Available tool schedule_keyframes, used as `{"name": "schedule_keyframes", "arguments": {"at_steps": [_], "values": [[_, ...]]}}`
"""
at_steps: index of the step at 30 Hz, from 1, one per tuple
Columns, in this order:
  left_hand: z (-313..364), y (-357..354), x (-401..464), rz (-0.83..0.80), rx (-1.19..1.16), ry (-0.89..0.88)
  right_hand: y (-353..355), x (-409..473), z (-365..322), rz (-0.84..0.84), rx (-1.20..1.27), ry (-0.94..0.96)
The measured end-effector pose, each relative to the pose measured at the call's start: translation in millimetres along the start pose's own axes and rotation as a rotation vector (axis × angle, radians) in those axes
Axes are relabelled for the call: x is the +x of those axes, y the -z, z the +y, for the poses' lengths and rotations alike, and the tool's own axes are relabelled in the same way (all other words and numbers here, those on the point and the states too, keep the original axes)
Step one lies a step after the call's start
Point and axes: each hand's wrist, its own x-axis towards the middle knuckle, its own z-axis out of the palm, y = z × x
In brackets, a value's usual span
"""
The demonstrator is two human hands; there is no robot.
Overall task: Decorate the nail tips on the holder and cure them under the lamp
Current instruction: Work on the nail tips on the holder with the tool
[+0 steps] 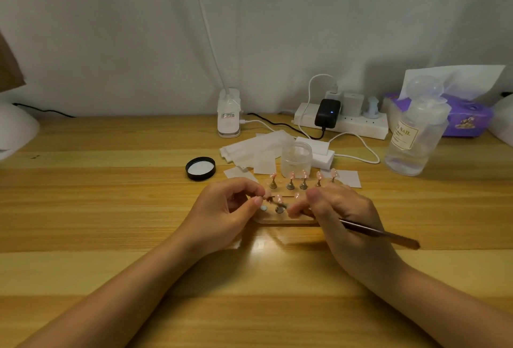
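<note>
A wooden table fills the lower two thirds of the frame, with a pale curtain behind it. Both forearms reach in from the bottom corners toward the centre. The left hand sits just left of centre, its fingers curled and pinching a small stand with a pink nail tip over the holder's left end. The right hand, just right of centre, has its fingers curled around a thin metal tool whose handle sticks out toward the lower right; the working end is hidden between the hands. The clear holder lies flat on the table under both hands, at the frame's centre, carrying pink nail tips on small metal stands in a back row and a few in front.

At right stands a clear bottle with a label, in front of a purple tissue pack. A white power strip with plugs and cables lies behind centre. A white clip-on lamp base stands left of it. White wipes and a small clear jar lie just behind the holder, and a black lid rests to their left.
</note>
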Motion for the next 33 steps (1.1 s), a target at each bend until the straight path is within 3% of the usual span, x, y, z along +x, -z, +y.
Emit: {"name": "schedule_keyframes", "arguments": {"at_steps": [33], "values": [[0.2, 0.4, 0.7, -0.013, -0.075, 0.023, 0.5, 1.3, -0.7, -0.005, 0.028, 0.002]]}}
